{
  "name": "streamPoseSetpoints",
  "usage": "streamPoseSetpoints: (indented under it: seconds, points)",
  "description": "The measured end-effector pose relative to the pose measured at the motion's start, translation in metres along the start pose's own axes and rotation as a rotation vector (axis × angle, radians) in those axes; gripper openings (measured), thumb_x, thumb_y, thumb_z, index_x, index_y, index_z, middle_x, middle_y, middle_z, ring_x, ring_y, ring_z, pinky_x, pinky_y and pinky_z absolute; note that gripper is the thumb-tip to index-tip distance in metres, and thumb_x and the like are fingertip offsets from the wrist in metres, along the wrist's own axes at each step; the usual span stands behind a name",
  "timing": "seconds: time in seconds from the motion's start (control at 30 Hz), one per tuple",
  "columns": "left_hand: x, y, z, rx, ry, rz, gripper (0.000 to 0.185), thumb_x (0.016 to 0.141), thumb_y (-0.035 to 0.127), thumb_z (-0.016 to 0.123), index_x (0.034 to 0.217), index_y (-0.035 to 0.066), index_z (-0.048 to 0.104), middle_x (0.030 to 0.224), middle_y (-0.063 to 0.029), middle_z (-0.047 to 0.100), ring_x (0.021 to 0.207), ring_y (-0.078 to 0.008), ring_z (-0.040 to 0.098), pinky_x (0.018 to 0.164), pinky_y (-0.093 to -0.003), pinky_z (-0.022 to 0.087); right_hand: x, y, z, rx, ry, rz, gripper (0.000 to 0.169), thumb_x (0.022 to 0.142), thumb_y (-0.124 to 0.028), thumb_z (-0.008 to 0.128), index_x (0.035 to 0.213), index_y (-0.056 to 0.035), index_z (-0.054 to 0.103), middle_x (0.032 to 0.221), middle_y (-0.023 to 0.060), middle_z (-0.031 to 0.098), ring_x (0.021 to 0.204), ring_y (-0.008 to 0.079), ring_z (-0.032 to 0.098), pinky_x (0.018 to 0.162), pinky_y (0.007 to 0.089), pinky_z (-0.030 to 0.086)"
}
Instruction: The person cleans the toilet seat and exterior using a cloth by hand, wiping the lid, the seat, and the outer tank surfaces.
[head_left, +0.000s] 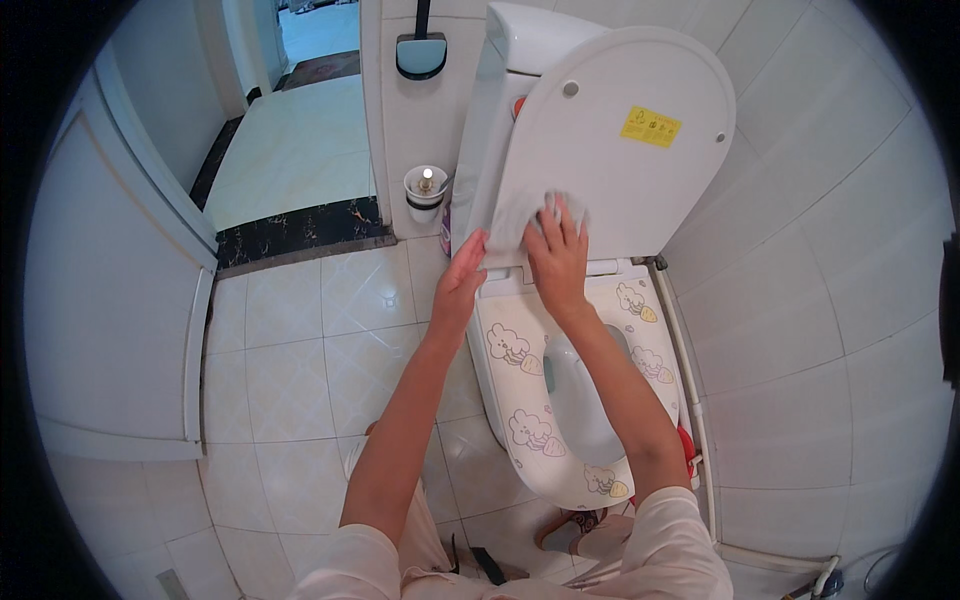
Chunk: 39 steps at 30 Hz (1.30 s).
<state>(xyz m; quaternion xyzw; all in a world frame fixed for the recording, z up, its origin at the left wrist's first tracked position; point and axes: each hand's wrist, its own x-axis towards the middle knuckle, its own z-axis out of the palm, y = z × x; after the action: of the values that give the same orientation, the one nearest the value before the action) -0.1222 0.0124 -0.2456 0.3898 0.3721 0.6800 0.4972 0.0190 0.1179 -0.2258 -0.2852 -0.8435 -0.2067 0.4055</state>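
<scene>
A white toilet lid (622, 180) stands raised against the tank (551, 37), its underside facing me and bearing a yellow sticker (651, 127). My right hand (559, 259) presses a pale, blurred cloth or wipe (576, 210) against the lower left part of that underside. At the lid's lower left edge is my left hand (459, 289), its fingertips at the rim; whether it grips the edge is hard to see. Below both hands lies the toilet seat (517, 390), covered with a print of cartoon rabbits and carrots, around the open bowl (589, 397).
A toilet brush in a white wall holder (425, 193) is left of the tank, below a blue-and-black wall-hung tool (421, 56). White pipes (686, 360) run along the right wall. Something red (686, 450) sits beside the bowl. A doorway with a dark stone threshold (300, 234) opens at left.
</scene>
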Motion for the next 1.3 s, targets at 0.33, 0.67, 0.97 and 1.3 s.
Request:
streamPoseSetpoints:
  seconds: [0.33, 0.67, 0.97, 1.3]
  points:
    - [0.003, -0.006, -0.002, 0.001, -0.014, 0.012, 0.060, 0.091, 0.006, 0.039, 0.149, 0.007, 0.025, 0.151, -0.0097, 0.033, 0.142, -0.0184, 0.027, 0.111, -0.0328, 0.024, -0.058, 0.034, 0.011, 0.091, -0.158, -0.293, 0.020, 0.079, -0.014, 0.062, 0.098, -0.0198, 0.065, 0.129, -0.0010, 0.055, 0.131, 0.0280, 0.042, 0.104, 0.0629, 0.030]
    - [0.005, -0.004, -0.004, -0.052, 0.001, -0.020, 0.055, 0.093, 0.008, 0.037, 0.148, 0.006, 0.027, 0.150, -0.0103, 0.035, 0.140, -0.0190, 0.029, 0.113, -0.0331, 0.021, 0.103, 0.029, -0.006, 0.142, 0.328, 0.042, 0.038, 0.075, -0.020, 0.070, 0.111, -0.0126, 0.060, 0.137, 0.0166, 0.044, 0.130, 0.0399, 0.037, 0.103, 0.0625, 0.024]
    - [0.005, 0.003, -0.002, -0.139, 0.020, -0.070, 0.056, 0.093, 0.010, 0.040, 0.148, 0.007, 0.028, 0.150, -0.0092, 0.036, 0.141, -0.0195, 0.028, 0.112, -0.0328, 0.021, -0.031, 0.061, 0.011, 0.073, -0.146, -0.469, 0.026, 0.079, -0.018, 0.064, 0.102, -0.0288, 0.065, 0.133, -0.0075, 0.052, 0.132, 0.0191, 0.042, 0.108, 0.0564, 0.028]
    - [0.004, -0.003, -0.003, -0.138, 0.061, -0.084, 0.055, 0.093, 0.011, 0.040, 0.148, 0.007, 0.029, 0.147, -0.0082, 0.040, 0.137, -0.0178, 0.034, 0.111, -0.0342, 0.025, 0.048, 0.001, 0.006, 0.134, 0.151, 0.029, 0.040, 0.069, -0.010, 0.069, 0.108, -0.0200, 0.063, 0.133, 0.0051, 0.051, 0.131, 0.0349, 0.041, 0.103, 0.0633, 0.026]
